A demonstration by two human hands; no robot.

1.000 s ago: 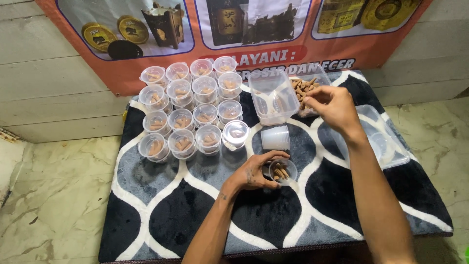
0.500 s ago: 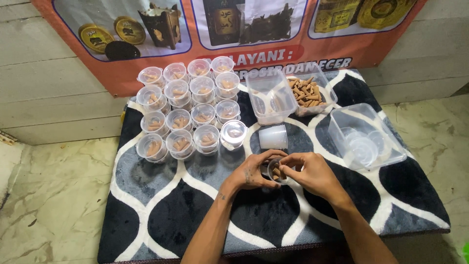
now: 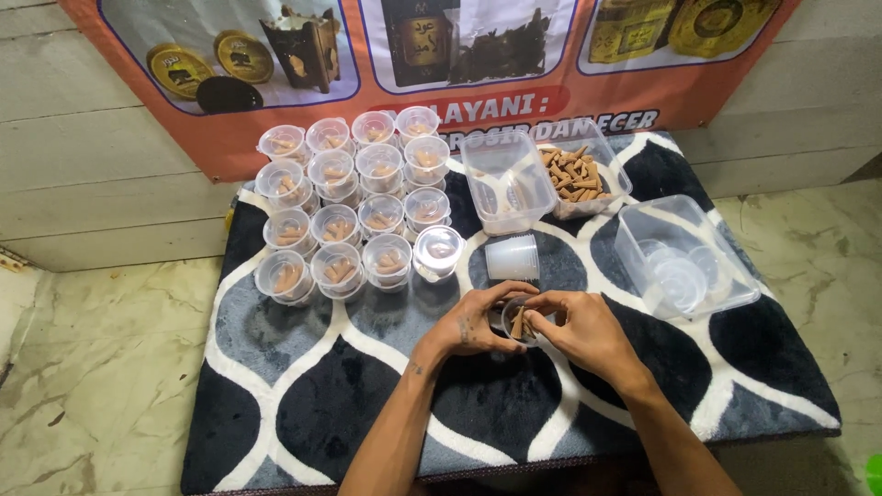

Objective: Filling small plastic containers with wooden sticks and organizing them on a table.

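Marble floor point(image 3: 83, 367) is showing around a dark mat point(image 3: 303, 404) patterned with white curving lines, and a wooden wall with an orange banner point(image 3: 276, 138) is running behind it. Both hands are meeting at the middle of the mat over a small clear cup point(image 3: 517, 323) that is holding brown sticks. Left hand point(image 3: 471, 323) is curling around the cup's near-left side, fingers bent close and thumb reaching across its rim. Right hand point(image 3: 588, 332) is pressing in from the other side, fingertips narrowed and pinching at the sticks standing in the cup. Whether the cup is resting on the mat or being lifted slightly, I cannot tell.

Just beyond the hands, an empty cup point(image 3: 512, 257) is lying on its side, and a lidded cup point(image 3: 437, 250) is standing to its left. Further left, a block of filled, lidded cups point(image 3: 340, 197) is sitting in rows, some stacked on others, each showing brown pieces inside. Behind the empty cup, an empty clear tub point(image 3: 501, 179) is leaning against a second tub point(image 3: 579, 170) that is holding loose brown sticks. Off to the right, well apart from the hands, a larger clear tub point(image 3: 680, 257) is holding round lids
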